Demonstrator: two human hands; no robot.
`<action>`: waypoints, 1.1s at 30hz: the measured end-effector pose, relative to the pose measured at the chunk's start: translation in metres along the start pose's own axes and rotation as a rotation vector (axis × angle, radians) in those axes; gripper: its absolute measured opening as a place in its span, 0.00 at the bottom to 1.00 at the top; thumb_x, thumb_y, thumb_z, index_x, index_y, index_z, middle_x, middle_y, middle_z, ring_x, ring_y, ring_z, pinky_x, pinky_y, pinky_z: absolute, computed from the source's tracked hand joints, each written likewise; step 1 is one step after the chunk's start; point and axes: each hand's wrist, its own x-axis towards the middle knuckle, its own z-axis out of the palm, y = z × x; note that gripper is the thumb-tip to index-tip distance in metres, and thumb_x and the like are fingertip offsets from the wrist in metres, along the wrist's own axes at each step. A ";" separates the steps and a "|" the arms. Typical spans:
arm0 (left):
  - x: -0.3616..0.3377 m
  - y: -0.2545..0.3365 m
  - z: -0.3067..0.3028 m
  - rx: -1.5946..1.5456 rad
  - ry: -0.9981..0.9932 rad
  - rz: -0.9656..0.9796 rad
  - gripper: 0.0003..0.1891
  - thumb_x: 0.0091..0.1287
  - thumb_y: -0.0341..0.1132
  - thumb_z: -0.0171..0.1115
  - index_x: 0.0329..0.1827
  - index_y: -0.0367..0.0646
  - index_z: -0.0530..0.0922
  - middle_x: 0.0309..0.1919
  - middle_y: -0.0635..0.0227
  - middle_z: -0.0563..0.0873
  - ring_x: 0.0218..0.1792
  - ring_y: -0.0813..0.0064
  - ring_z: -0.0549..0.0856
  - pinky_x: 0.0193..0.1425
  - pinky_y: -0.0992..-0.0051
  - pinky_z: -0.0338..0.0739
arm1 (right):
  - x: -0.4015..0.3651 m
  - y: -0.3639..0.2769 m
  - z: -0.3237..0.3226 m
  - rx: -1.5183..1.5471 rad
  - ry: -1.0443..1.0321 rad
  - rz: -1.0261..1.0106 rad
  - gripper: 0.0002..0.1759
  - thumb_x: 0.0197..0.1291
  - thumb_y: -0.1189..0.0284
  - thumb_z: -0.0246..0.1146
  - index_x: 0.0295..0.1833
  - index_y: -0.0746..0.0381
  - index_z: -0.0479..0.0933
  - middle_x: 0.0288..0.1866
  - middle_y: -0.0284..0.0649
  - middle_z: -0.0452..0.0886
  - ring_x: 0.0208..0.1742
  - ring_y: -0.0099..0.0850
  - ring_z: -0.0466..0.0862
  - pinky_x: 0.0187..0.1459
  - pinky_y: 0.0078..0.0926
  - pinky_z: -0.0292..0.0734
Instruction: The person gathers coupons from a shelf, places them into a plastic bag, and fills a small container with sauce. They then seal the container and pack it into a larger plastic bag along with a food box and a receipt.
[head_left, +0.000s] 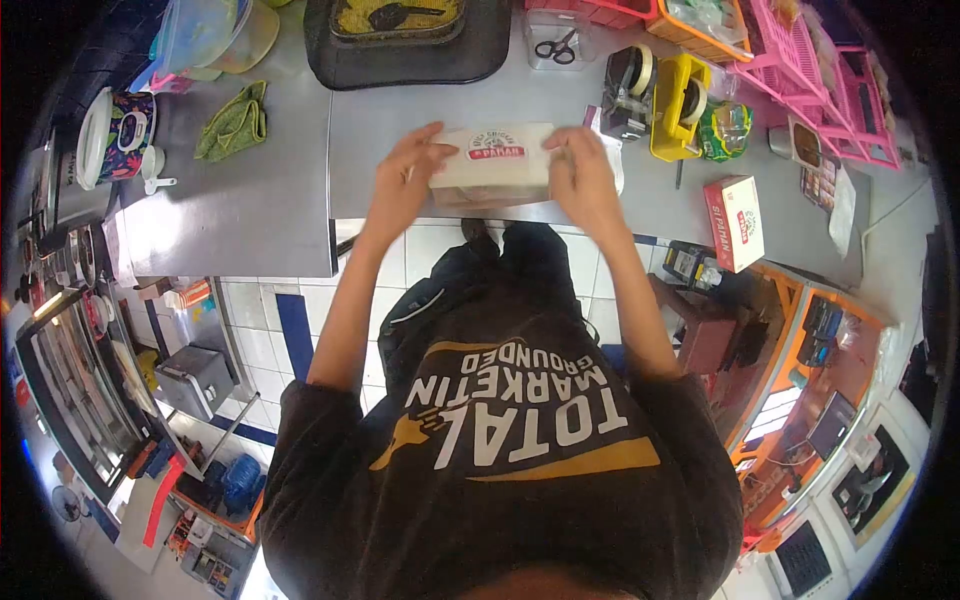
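A white cardboard food box (497,165) with a red and black printed logo lies near the table's front edge, straight ahead of me. My left hand (405,178) is at its left end, the fingers bent over the top edge. At the opposite end my right hand (582,178) grips the corner between thumb and fingers. The box's front side looks slightly blurred, and its inside is hidden. Behind my right hand, part of a white sheet (612,160) shows on the table.
Right of me stand a second printed box (735,224), a yellow tape dispenser (680,110), a black tape dispenser (628,95) and pink baskets (800,60). Scissors (556,48) lie in a clear tray. Leftward are a green cloth (235,122) and a patterned container (118,138).
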 end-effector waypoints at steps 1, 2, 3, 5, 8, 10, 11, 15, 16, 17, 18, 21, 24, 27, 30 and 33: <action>-0.013 -0.003 0.009 0.199 0.060 0.048 0.17 0.75 0.27 0.53 0.64 0.32 0.76 0.61 0.50 0.83 0.59 0.57 0.83 0.61 0.68 0.76 | -0.015 -0.004 0.013 -0.016 0.024 0.069 0.20 0.71 0.74 0.49 0.65 0.69 0.68 0.60 0.60 0.76 0.63 0.53 0.76 0.67 0.42 0.68; -0.023 -0.007 0.017 0.397 0.120 0.097 0.19 0.75 0.27 0.52 0.66 0.32 0.75 0.63 0.49 0.82 0.62 0.54 0.82 0.63 0.67 0.76 | -0.026 -0.003 0.026 -0.034 0.048 0.139 0.22 0.71 0.74 0.48 0.67 0.70 0.67 0.63 0.62 0.75 0.66 0.55 0.75 0.70 0.42 0.67; -0.027 -0.005 0.023 0.324 0.118 -0.002 0.19 0.74 0.26 0.51 0.67 0.32 0.73 0.63 0.48 0.82 0.62 0.55 0.83 0.63 0.67 0.76 | -0.033 0.002 0.039 0.063 0.076 0.154 0.23 0.72 0.75 0.48 0.70 0.70 0.66 0.65 0.62 0.74 0.67 0.54 0.74 0.71 0.41 0.66; -0.029 -0.004 0.033 0.176 0.114 -0.194 0.22 0.74 0.25 0.50 0.70 0.31 0.71 0.63 0.45 0.81 0.61 0.55 0.83 0.62 0.65 0.77 | -0.045 0.018 0.060 0.254 0.137 0.178 0.27 0.73 0.75 0.48 0.75 0.70 0.62 0.69 0.60 0.72 0.70 0.51 0.73 0.73 0.37 0.63; -0.026 -0.033 0.040 0.041 0.268 -0.072 0.21 0.74 0.28 0.53 0.68 0.31 0.73 0.56 0.47 0.86 0.54 0.61 0.87 0.58 0.67 0.79 | -0.042 0.031 0.060 0.373 0.133 0.237 0.27 0.73 0.73 0.48 0.74 0.70 0.64 0.68 0.60 0.74 0.69 0.44 0.75 0.70 0.34 0.66; -0.021 -0.015 0.028 0.094 0.185 -0.211 0.20 0.73 0.29 0.55 0.66 0.30 0.76 0.50 0.51 0.88 0.49 0.65 0.88 0.55 0.69 0.80 | -0.034 0.022 0.047 0.397 0.109 0.317 0.25 0.72 0.70 0.49 0.70 0.71 0.70 0.62 0.57 0.79 0.64 0.42 0.79 0.67 0.33 0.70; -0.017 -0.001 0.022 0.122 0.144 -0.280 0.20 0.73 0.30 0.56 0.64 0.29 0.77 0.47 0.53 0.89 0.47 0.66 0.88 0.54 0.69 0.80 | -0.026 0.017 0.036 0.386 0.073 0.361 0.24 0.72 0.69 0.50 0.67 0.72 0.72 0.59 0.56 0.81 0.61 0.41 0.81 0.65 0.33 0.71; -0.002 0.017 0.003 -0.099 0.129 -0.471 0.16 0.73 0.35 0.59 0.53 0.29 0.84 0.34 0.65 0.89 0.37 0.78 0.85 0.45 0.76 0.80 | 0.003 0.014 0.005 0.270 -0.081 0.521 0.25 0.70 0.62 0.46 0.51 0.73 0.79 0.46 0.66 0.82 0.52 0.56 0.83 0.58 0.42 0.74; 0.001 0.017 0.001 -0.165 0.136 -0.501 0.17 0.73 0.37 0.60 0.51 0.29 0.85 0.33 0.67 0.88 0.35 0.81 0.84 0.42 0.79 0.80 | 0.010 0.019 0.006 0.340 -0.110 0.631 0.29 0.69 0.57 0.44 0.46 0.73 0.80 0.45 0.66 0.82 0.52 0.57 0.83 0.58 0.41 0.74; 0.002 0.017 -0.001 -0.122 0.103 -0.536 0.18 0.74 0.39 0.59 0.53 0.31 0.85 0.36 0.68 0.88 0.37 0.81 0.84 0.45 0.77 0.80 | 0.014 0.021 0.004 0.347 -0.136 0.651 0.29 0.69 0.57 0.44 0.46 0.73 0.80 0.44 0.66 0.83 0.51 0.56 0.83 0.57 0.41 0.74; 0.004 0.022 -0.003 -0.079 0.072 -0.570 0.18 0.75 0.40 0.59 0.56 0.33 0.84 0.38 0.68 0.88 0.39 0.81 0.84 0.48 0.75 0.81 | 0.018 0.022 0.001 0.354 -0.163 0.671 0.29 0.69 0.57 0.44 0.46 0.73 0.80 0.44 0.65 0.83 0.50 0.55 0.83 0.57 0.41 0.74; 0.004 0.024 -0.002 -0.109 0.071 -0.599 0.19 0.76 0.41 0.57 0.59 0.35 0.83 0.41 0.70 0.88 0.42 0.82 0.83 0.52 0.75 0.80 | 0.018 0.024 0.005 0.386 -0.163 0.651 0.27 0.68 0.59 0.45 0.45 0.73 0.80 0.42 0.63 0.84 0.49 0.51 0.84 0.56 0.40 0.74; -0.002 0.010 -0.001 -0.062 0.041 -0.562 0.19 0.76 0.39 0.57 0.59 0.34 0.83 0.42 0.69 0.88 0.42 0.81 0.82 0.54 0.77 0.78 | 0.008 0.026 0.011 0.426 -0.211 0.591 0.24 0.70 0.62 0.48 0.53 0.72 0.79 0.41 0.50 0.83 0.46 0.38 0.81 0.51 0.34 0.75; -0.011 -0.006 0.004 -0.051 0.072 -0.452 0.18 0.73 0.34 0.58 0.59 0.32 0.82 0.43 0.65 0.88 0.43 0.79 0.83 0.53 0.74 0.79 | 0.000 0.027 0.013 0.455 -0.254 0.448 0.23 0.70 0.65 0.49 0.58 0.70 0.78 0.38 0.45 0.82 0.41 0.33 0.79 0.48 0.31 0.74; -0.020 -0.022 0.014 -0.033 0.128 -0.324 0.19 0.70 0.29 0.60 0.61 0.31 0.80 0.47 0.58 0.87 0.46 0.71 0.85 0.54 0.71 0.79 | -0.013 0.035 0.033 0.328 -0.145 0.315 0.23 0.71 0.67 0.49 0.60 0.70 0.78 0.36 0.48 0.80 0.39 0.36 0.78 0.49 0.32 0.74; -0.020 -0.021 0.018 0.209 0.087 -0.247 0.25 0.66 0.28 0.63 0.67 0.33 0.75 0.56 0.51 0.82 0.55 0.57 0.83 0.60 0.66 0.78 | -0.025 0.040 0.048 0.158 -0.035 0.232 0.21 0.71 0.68 0.51 0.61 0.69 0.76 0.42 0.56 0.81 0.42 0.47 0.79 0.52 0.41 0.75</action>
